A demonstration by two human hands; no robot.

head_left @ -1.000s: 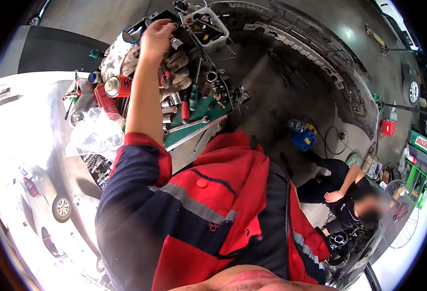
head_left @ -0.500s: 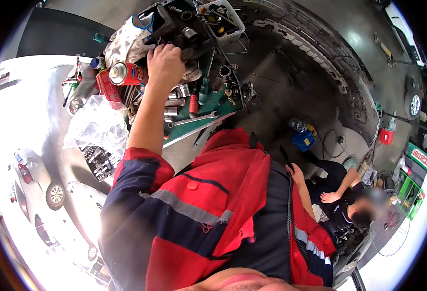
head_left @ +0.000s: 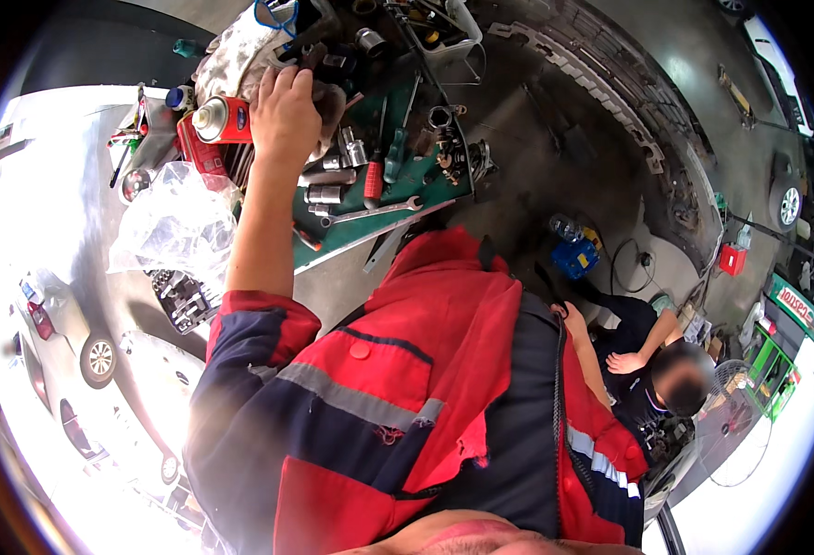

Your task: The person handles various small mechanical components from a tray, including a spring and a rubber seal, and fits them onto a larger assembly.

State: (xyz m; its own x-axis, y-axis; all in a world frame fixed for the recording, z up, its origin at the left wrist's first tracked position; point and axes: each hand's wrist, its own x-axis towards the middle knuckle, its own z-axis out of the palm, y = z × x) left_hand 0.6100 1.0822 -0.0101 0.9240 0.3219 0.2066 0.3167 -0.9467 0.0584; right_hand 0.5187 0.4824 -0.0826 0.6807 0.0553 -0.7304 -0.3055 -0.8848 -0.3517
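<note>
My left hand (head_left: 285, 117) lies over a grimy grey-brown work glove (head_left: 329, 118), its fingers bent and close together around the cloth. Against its left side is a red spray can (head_left: 223, 120) with a pale cap, tilted on its side. A dirty white glove with a blue edge (head_left: 236, 60) is heaped just beyond. Right of the hand, sockets (head_left: 324, 194), a red-handled screwdriver (head_left: 372, 185) and a combination wrench (head_left: 374, 212) lie on the green worktop (head_left: 425, 191). Low at my right side, my right hand (head_left: 573, 321) closes around a thin dark object, mostly hidden.
A clear plastic bag (head_left: 171, 222) and an open socket case (head_left: 182, 301) are left of the worktop. A grey bin of tools (head_left: 458, 46) stands behind. A large bumper (head_left: 610, 102) curves across the floor. Another person (head_left: 652, 342) crouches at right, near a blue device (head_left: 574, 260).
My left hand has moved left, dragging the grimy glove with it and baring more tools and green worktop. The right hand stays at my side.
</note>
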